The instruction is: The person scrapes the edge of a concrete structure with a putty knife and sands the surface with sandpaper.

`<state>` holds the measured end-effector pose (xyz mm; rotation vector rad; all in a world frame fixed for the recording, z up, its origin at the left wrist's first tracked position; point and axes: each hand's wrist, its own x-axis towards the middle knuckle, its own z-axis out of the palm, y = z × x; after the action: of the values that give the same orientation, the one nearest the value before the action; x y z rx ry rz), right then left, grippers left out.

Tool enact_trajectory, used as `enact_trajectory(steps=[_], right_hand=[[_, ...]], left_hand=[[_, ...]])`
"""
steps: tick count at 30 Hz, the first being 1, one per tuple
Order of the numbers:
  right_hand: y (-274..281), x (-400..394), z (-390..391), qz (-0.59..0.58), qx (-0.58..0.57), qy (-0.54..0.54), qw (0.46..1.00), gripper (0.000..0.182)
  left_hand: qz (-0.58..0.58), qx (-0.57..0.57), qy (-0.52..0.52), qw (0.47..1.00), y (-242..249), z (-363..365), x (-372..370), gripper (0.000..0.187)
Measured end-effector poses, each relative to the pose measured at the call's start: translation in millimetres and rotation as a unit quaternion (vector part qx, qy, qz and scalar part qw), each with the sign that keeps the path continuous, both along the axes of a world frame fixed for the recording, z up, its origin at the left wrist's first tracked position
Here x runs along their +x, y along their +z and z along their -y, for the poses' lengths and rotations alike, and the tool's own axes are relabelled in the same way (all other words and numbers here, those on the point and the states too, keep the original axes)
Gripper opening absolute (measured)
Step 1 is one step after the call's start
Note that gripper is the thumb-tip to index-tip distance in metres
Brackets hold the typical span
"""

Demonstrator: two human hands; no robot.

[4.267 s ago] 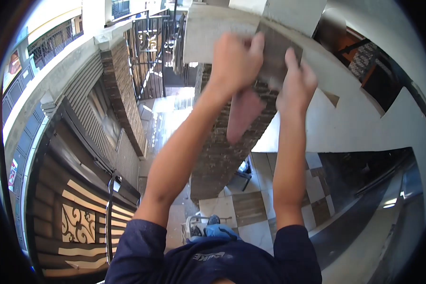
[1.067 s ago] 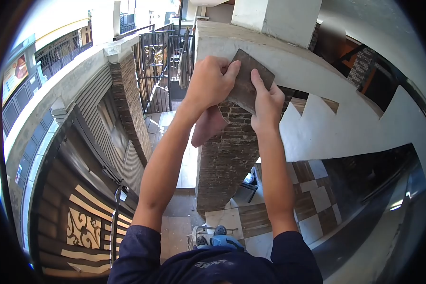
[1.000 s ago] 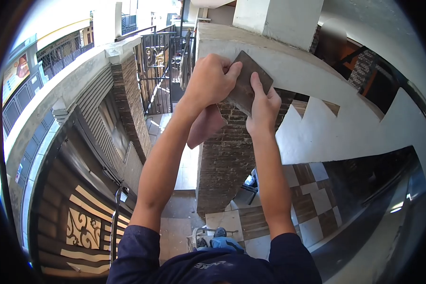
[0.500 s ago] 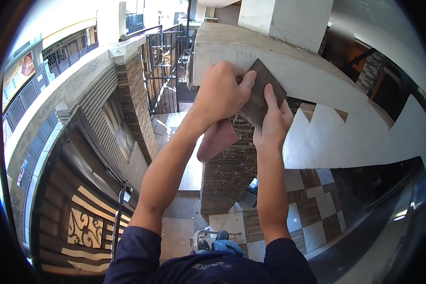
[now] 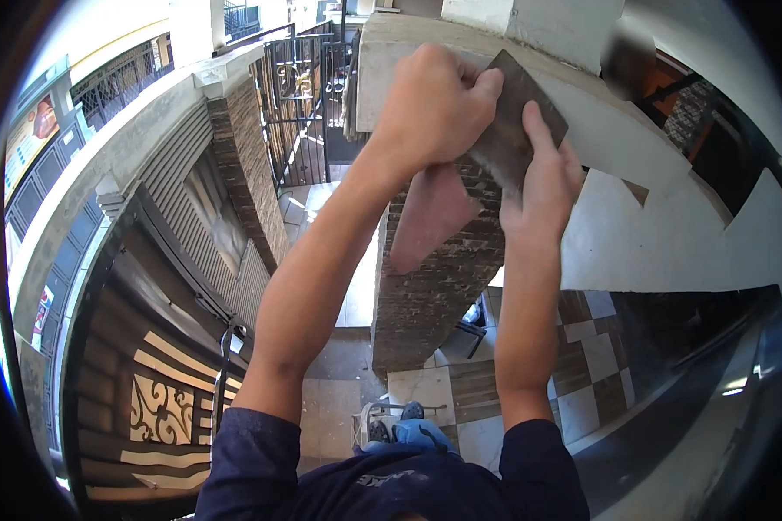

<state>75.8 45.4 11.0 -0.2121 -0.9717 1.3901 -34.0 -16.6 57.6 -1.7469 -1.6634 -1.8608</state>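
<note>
My left hand (image 5: pixel 443 104) is closed, with a bent sheet of reddish sandpaper (image 5: pixel 434 217) hanging out below it. Its thumb and curled fingers are at the left edge of a thin, dark grey-brown rectangular slab (image 5: pixel 514 122). My right hand (image 5: pixel 543 182) grips that slab from the lower right, thumb lying flat on its face and fingers behind it. The slab is tilted, one corner pointing up, in front of a pale concrete ledge (image 5: pixel 573 113). How much of the sandpaper lies inside the left fist is hidden.
Below the ledge stands a brick-faced pillar (image 5: pixel 426 300). A dark metal gate (image 5: pixel 161 408) is at lower left, a black barred gate (image 5: pixel 295 104) farther back. White board with a jagged edge (image 5: pixel 660 239) extends right. Far below, my feet (image 5: pixel 408 415) stand above a checkered tile floor (image 5: pixel 573 347).
Both hands, with the slab and sandpaper, have shifted up and to the right in view. The sandpaper now hangs more spread out. The camera view has tilted slightly.
</note>
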Motion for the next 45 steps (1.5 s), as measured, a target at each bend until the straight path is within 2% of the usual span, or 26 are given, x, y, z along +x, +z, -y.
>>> enact_trajectory(steps=[3, 6, 8, 12, 16, 18, 24, 26, 28, 34, 40, 45], right_hand=[[10.3, 4.6, -0.2, 0.024, 0.051, -0.040, 0.998, 0.033], [-17.2, 2.8, 5.3, 0.043, 0.069, -0.103, 0.991, 0.031], [-35.8, -1.9, -5.3, 0.050, 0.065, -0.079, 0.994, 0.032], [-39.5, -17.1, -0.5, 0.022, 0.053, -0.044, 0.997, 0.034], [-32.9, -39.9, 13.8, -0.047, -0.021, -0.002, 0.999, 0.036], [-32.7, -44.3, 21.2, -0.063, -0.064, 0.015, 0.996, 0.037], [-23.3, -37.1, 21.5, -0.088, -0.143, -0.005, 0.986, 0.040], [-20.0, -35.1, 21.7, -0.081, -0.152, -0.008, 0.985, 0.042], [-20.8, -32.5, 22.2, -0.120, -0.122, 0.005, 0.985, 0.043], [-43.9, -27.1, 19.0, -0.074, -0.087, -0.021, 0.993, 0.038], [-38.2, -6.8, -1.2, -0.064, -0.115, -0.013, 0.991, 0.036], [-41.7, 5.8, -4.9, -0.040, -0.110, -0.031, 0.993, 0.037]], left_hand=[[-0.006, -0.002, 0.008, 1.000, 10.4, 0.4, 3.6, 0.036], [-0.032, -0.014, 0.006, 0.999, -23.4, 3.6, 1.8, 0.039], [-0.045, -0.008, 0.046, 0.998, -40.7, 7.2, 1.7, 0.037], [-0.044, 0.015, 0.042, 0.998, -37.0, 11.9, -2.1, 0.035], [-0.135, 0.056, 0.104, 0.984, -13.3, 22.7, -9.4, 0.030], [-0.158, -0.002, 0.116, 0.981, -3.0, 27.7, -9.8, 0.028], [-0.184, -0.032, 0.075, 0.979, 10.8, 5.4, -4.1, 0.026], [-0.227, -0.003, 0.086, 0.970, 11.8, -8.2, 0.9, 0.027], [-0.219, -0.013, 0.076, 0.973, 9.9, -5.0, 2.4, 0.028], [-0.180, -0.033, 0.080, 0.980, -21.3, 7.3, -2.3, 0.029], [-0.174, 0.033, 0.068, 0.982, -19.6, -22.7, 15.0, 0.029], [-0.138, 0.012, 0.052, 0.989, -31.8, -24.5, 24.3, 0.031]])
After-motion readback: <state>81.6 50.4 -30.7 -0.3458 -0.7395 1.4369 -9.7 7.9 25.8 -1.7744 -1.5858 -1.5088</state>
